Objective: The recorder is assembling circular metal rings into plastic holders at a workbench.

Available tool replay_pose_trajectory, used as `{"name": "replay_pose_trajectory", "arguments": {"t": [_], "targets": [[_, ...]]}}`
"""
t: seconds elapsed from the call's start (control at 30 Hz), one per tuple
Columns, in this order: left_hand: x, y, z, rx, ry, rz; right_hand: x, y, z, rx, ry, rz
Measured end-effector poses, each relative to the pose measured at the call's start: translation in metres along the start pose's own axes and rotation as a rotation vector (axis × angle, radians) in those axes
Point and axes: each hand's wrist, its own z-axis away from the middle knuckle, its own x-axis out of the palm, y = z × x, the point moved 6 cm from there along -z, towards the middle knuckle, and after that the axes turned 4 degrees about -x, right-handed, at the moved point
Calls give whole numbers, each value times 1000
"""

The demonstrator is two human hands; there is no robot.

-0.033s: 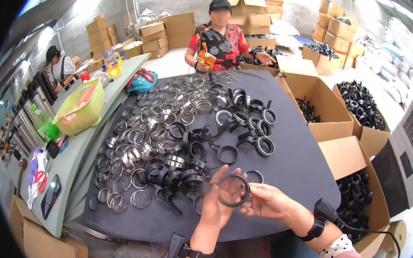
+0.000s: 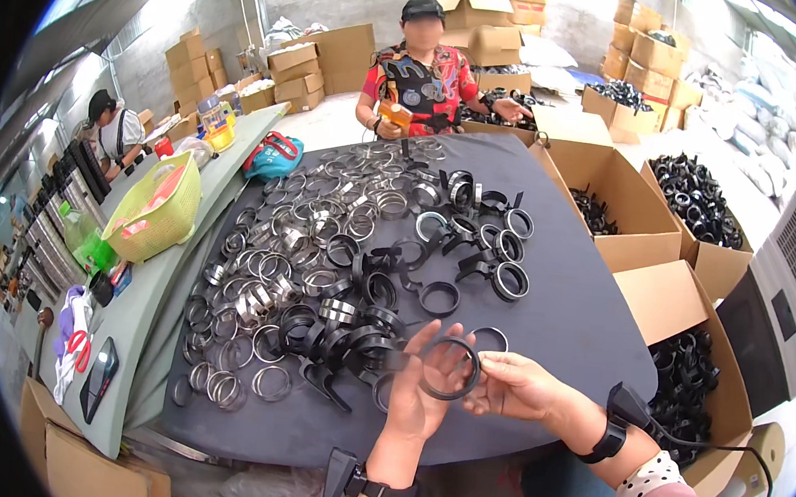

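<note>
A black ring (image 2: 474, 376) is held up over the near edge of the table, tilted so that its opening shows. My right hand (image 2: 521, 387) pinches the ring's right rim between thumb and fingers. Behind and to the left of it, my left hand (image 2: 417, 394) cradles the ring, its curled fingers showing through the opening. A dark blurred piece juts out left of my left hand, and I cannot tell whether it belongs to the ring. Just beyond lie a thin ring (image 2: 493, 338) and a black ring with a handle (image 2: 439, 298).
Silvery metal rings (image 2: 272, 265) and black handled rings (image 2: 375, 342) crowd the dark table (image 2: 579, 362). Cardboard boxes (image 2: 642, 253) of black parts line the right side. A person (image 2: 421, 78) stands across, holding an orange tool. A side table with a yellow-green basket (image 2: 157, 211) is left.
</note>
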Motion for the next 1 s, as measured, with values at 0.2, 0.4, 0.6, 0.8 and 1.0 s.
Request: {"name": "replay_pose_trajectory", "arguments": {"t": [0.2,0.4,0.6,0.8,1.0], "targets": [[-17,12,5,74,119,-13,-39,-44,10,-309,589,1486],[-26,13,8,35,302,20,-59,-18,-4,-363,571,2024],[-28,12,7,41,299,56,-60,-8,-13,-384,522,2193],[-26,10,5,41,292,68,-56,-14,-6,-538,571,1986],[-27,12,6,40,329,52,-48,-16,-3,-726,550,1859]]}}
